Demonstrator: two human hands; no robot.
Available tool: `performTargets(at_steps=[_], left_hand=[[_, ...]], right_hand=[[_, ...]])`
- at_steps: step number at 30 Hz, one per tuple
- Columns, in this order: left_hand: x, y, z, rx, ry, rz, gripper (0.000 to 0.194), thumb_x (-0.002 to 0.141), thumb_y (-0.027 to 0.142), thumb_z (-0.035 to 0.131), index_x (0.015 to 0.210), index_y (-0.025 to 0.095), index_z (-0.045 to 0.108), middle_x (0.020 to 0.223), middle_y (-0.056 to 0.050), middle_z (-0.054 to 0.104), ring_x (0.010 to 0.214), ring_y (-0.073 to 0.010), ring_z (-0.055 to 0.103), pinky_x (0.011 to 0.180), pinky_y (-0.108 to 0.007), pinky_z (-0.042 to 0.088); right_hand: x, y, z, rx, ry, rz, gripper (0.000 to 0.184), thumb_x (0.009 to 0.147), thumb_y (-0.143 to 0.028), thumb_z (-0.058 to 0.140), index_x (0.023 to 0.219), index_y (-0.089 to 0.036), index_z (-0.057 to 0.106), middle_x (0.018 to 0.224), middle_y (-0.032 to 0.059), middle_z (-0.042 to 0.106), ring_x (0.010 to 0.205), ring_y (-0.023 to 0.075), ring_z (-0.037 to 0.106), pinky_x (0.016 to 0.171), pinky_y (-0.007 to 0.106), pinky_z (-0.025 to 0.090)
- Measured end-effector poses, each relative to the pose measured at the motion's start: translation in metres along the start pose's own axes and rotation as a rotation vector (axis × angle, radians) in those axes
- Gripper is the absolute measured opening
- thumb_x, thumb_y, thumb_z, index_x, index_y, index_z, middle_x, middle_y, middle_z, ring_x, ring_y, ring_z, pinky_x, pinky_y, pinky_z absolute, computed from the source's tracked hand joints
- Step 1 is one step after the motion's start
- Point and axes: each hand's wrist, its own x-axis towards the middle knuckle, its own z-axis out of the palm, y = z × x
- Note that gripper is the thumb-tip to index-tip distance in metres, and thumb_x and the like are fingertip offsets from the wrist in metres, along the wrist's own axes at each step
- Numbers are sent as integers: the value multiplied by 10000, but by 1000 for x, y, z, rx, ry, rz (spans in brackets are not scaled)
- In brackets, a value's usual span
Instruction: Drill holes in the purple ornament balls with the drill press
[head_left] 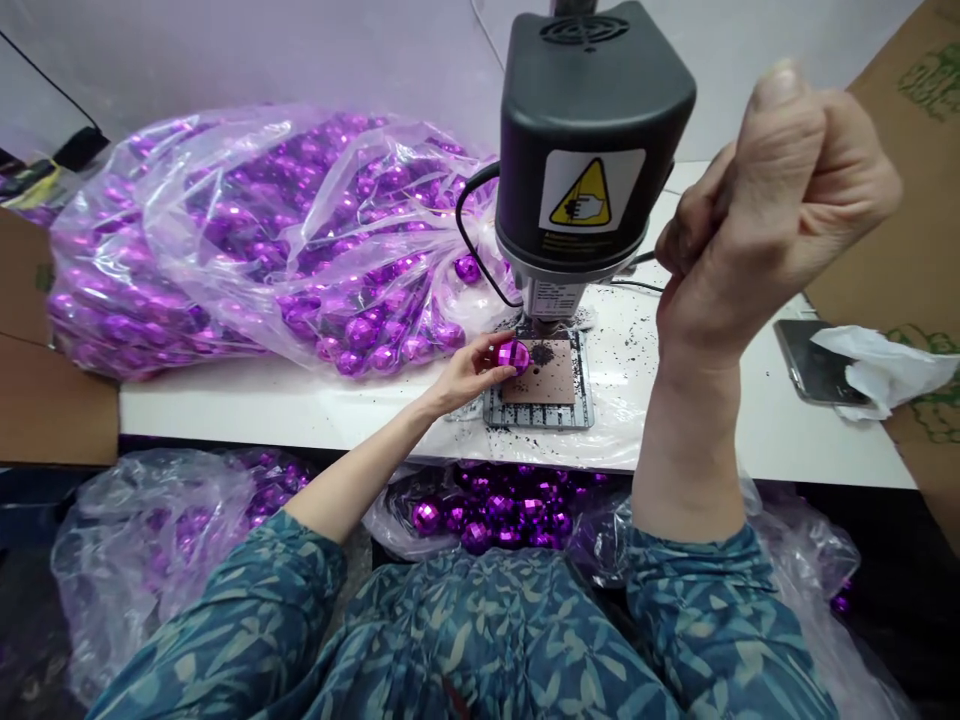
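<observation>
My left hand (474,374) pinches a shiny purple faceted ball (513,357) between thumb and fingers. The ball is at the left edge of a brown board (551,388), which lies on the slotted metal base (495,413) of a small bench drill press (596,110). Dark shavings (541,354) are scattered on the board, and a small dark hole shows in it. To the right of the black motor housing, my right hand (780,190) is closed in a fist around the drill press lever (643,258); most of the lever is hidden by the fingers.
A large clear bag (225,240) of purple balls fills the left of the white table (247,405). More purple balls (495,510) sit in plastic below the table's front edge. A phone (806,365) and a crumpled tissue (889,370) lie right, near a cardboard box (885,240).
</observation>
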Motion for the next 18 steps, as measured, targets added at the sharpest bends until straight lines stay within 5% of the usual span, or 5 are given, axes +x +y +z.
performTargets(at_steps=[12, 18], left_hand=[[17, 6, 10, 308, -8, 101, 530, 777, 328, 892, 1236, 161, 686, 1156, -124, 715, 975, -211, 683, 906, -389, 586], [19, 3, 28, 435, 12, 197, 489, 789, 305, 881, 1222, 196, 680, 1236, -105, 660, 1159, -266, 653, 1002, -445, 581]], right_hand=[[-2, -1, 2, 111, 20, 8, 534, 748, -610, 643, 575, -237, 302, 409, -86, 274, 351, 49, 221, 433, 308, 184], [-2, -6, -3, 74, -31, 92, 541, 714, -657, 646, 576, -245, 324, 418, -78, 308, 375, 68, 276, 456, 316, 215]])
